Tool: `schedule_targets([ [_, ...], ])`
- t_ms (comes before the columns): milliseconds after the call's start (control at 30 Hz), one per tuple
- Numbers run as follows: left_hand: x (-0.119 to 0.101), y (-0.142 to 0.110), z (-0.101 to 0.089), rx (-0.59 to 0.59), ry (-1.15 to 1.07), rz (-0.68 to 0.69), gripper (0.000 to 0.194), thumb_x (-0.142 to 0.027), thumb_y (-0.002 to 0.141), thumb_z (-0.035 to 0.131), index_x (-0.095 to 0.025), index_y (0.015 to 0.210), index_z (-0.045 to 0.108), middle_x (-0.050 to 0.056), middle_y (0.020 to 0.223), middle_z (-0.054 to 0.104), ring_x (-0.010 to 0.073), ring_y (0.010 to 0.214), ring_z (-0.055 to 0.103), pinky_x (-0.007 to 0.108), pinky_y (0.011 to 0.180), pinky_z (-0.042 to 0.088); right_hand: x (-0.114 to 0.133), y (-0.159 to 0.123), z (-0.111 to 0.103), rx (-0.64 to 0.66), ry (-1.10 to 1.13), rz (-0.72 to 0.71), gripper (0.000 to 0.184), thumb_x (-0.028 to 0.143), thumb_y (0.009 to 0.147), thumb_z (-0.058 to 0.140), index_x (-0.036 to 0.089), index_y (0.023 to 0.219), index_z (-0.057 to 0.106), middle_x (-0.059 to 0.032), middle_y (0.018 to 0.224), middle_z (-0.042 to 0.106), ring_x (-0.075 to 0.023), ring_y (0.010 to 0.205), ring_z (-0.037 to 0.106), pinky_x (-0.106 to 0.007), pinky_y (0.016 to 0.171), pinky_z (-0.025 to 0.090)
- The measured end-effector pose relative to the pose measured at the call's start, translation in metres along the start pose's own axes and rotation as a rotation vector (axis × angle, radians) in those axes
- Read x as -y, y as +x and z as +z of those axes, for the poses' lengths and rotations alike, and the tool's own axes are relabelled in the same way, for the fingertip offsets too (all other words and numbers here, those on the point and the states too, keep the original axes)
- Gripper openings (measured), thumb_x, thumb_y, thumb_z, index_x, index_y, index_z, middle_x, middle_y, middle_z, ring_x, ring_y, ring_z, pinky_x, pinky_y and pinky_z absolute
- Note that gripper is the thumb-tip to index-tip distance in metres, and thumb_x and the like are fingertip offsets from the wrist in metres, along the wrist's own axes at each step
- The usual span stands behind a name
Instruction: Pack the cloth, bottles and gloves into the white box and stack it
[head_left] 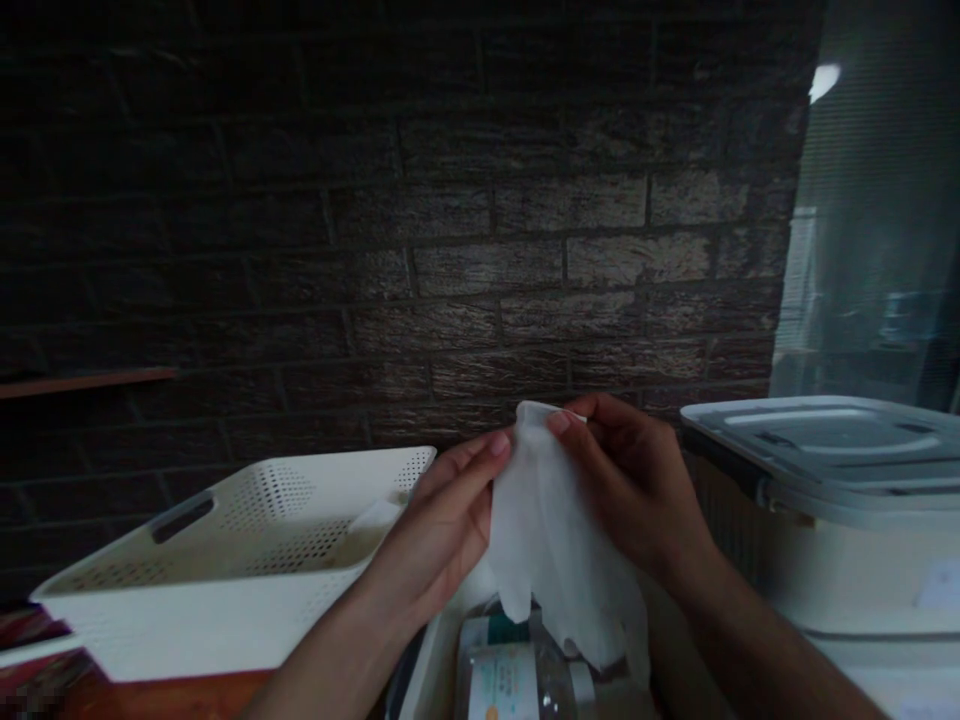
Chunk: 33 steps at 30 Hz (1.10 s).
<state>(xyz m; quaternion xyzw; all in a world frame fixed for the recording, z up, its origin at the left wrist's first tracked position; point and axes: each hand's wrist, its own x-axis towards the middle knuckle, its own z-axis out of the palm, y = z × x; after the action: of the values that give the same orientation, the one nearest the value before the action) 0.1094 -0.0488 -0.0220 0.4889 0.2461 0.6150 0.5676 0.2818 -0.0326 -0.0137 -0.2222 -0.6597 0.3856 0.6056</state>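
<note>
A thin white disposable glove hangs in front of me, its rolled cuff at the top and its fingers dangling down. At the cuff's left edge my left hand is closed, thumb and fingers pressed on the material. My right hand pinches the cuff's right side between thumb and fingers. Below the glove, a clear bottle or jar with a white label lies in a white bin, partly covered by the glove and cut off by the lower edge.
To the left stands a white perforated basket with a pale item inside. A lidded storage box with a grey lid stands at the right. Behind is a dark brick wall, with a glass panel at right and a shelf edge at left.
</note>
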Motion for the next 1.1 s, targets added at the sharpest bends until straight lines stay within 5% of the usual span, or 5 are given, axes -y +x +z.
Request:
schedule_targets([
  [267,0.014,-0.001,-0.006,-0.049,0.236,0.115,0.032,-0.048,0.092,0.076,-0.019,0.106,0.074,0.0,0.076,0.069,0.0117,0.062,0.059,0.021,0.058,0.049,-0.008,0.001,0.002,-0.128,-0.162,-0.117,0.025,0.044,0.098,0.069,0.02,0.092,0.07,-0.0022,0.075,0.068,-0.0134,0.064,0.056,-0.023,0.051,0.038],
  [433,0.01,-0.005,0.0,-0.118,0.362,0.264,0.026,-0.045,0.093,0.075,-0.022,0.094,0.063,-0.002,0.076,0.066,0.0126,0.064,0.059,0.02,0.056,0.046,-0.002,0.003,0.003,-0.066,0.028,0.093,0.05,0.053,0.087,0.079,0.022,0.124,0.067,-0.0006,0.074,0.07,-0.0132,0.055,0.055,-0.023,0.046,0.038],
  [600,0.011,-0.012,0.003,-0.196,0.533,0.36,0.028,-0.049,0.097,0.069,-0.024,0.091,0.058,-0.004,0.072,0.061,0.0123,0.06,0.053,0.02,0.053,0.043,-0.008,0.002,0.003,0.151,0.12,0.282,0.053,0.067,0.089,0.069,0.016,0.074,0.067,-0.0014,0.064,0.063,-0.0099,0.049,0.045,-0.023,0.045,0.034],
  [867,0.013,-0.013,0.007,-0.291,0.475,0.395,0.037,-0.054,0.097,0.066,-0.023,0.08,0.054,-0.005,0.065,0.051,0.0116,0.057,0.044,0.021,0.051,0.039,-0.005,-0.003,0.006,0.003,-0.068,0.061,0.05,0.06,0.099,0.059,0.018,0.071,0.06,0.0002,0.064,0.053,-0.0108,0.055,0.04,-0.023,0.047,0.03],
  [1100,0.018,-0.006,0.009,-0.049,0.078,-0.074,0.049,-0.064,0.091,0.068,-0.019,0.105,0.078,0.008,0.088,0.077,0.0267,0.086,0.071,0.035,0.077,0.056,-0.002,0.001,0.002,-0.108,-0.178,-0.047,0.054,0.058,0.103,0.054,0.018,0.066,0.056,0.0009,0.063,0.049,-0.0105,0.056,0.039,-0.023,0.048,0.03],
])
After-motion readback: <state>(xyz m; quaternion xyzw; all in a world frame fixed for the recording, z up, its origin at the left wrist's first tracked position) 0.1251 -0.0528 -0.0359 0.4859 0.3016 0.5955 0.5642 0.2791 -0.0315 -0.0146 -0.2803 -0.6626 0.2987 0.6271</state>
